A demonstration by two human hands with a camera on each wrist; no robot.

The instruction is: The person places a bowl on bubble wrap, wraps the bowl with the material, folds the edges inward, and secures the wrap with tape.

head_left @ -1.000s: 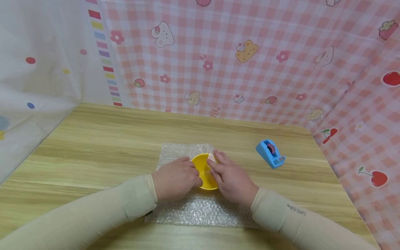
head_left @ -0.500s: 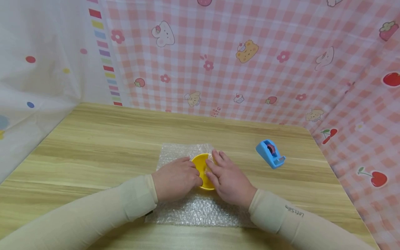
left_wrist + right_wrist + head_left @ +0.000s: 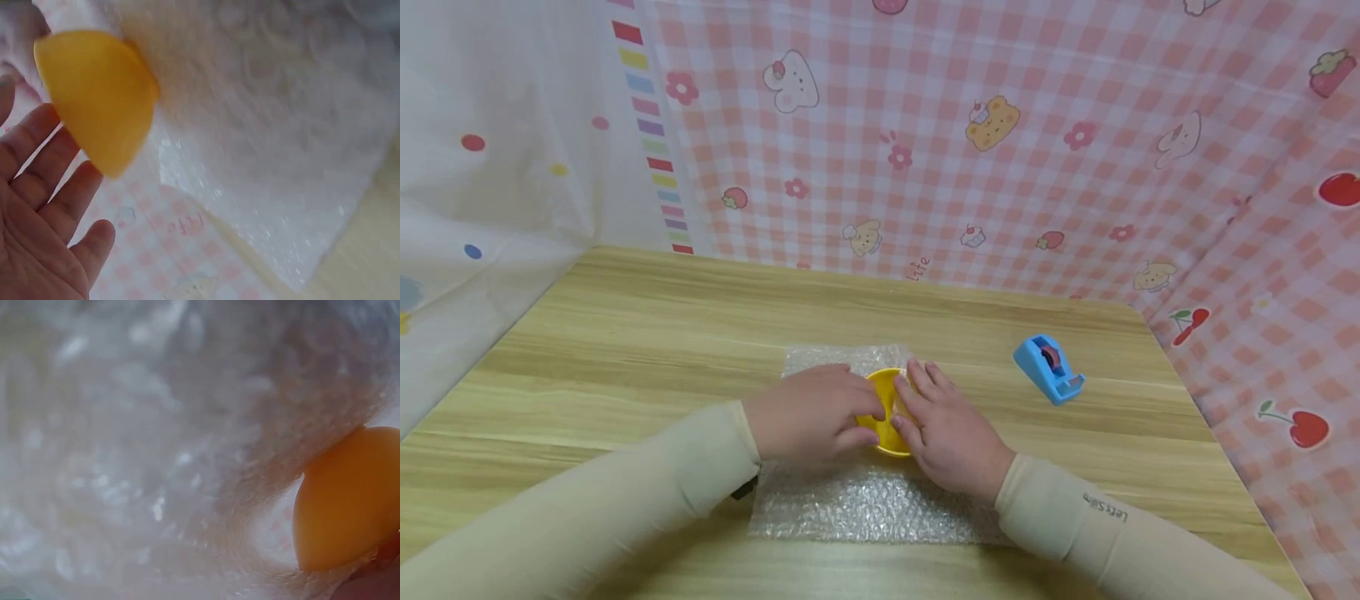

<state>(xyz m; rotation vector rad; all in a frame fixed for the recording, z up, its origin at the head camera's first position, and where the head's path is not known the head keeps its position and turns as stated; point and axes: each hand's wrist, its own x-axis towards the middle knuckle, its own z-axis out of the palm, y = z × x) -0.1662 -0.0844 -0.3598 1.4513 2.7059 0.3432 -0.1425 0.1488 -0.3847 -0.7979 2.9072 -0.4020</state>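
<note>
We see a smooth yellow round bowl (image 3: 888,432) standing mouth up, lower centre of the head view, on a sheet of clear bubble wrap (image 3: 880,508). Wrap sits on the light wood-grain surface (image 3: 700,333).

Risks first. We judge that the wrap could spring back off the right side of the rim if the right hand (image 3: 955,429) eases its press, since bubble wrap is stiff and nothing visible fastens it. We also think uneven pushing could tip the bowl or slide it, because the left hand (image 3: 816,412) has no firm hold.

Bowl versus fingers: it lies between the two hands. Left fingers (image 3: 72,194) are spread, fairly straight, clasping nothing; in the left wrist view their tips are at or just beside the rim, and we can't confirm contact. Right fingers lie extended and slightly apart over the right part of the bowl, pressing a flap of wrap at the rim. The right wrist view is mostly raised wrap, bowl at lower right, so we can't see those fingertips well.

We note a blue plastic tape dispenser (image 3: 1037,367) right of centre, well apart from both hands.
</note>
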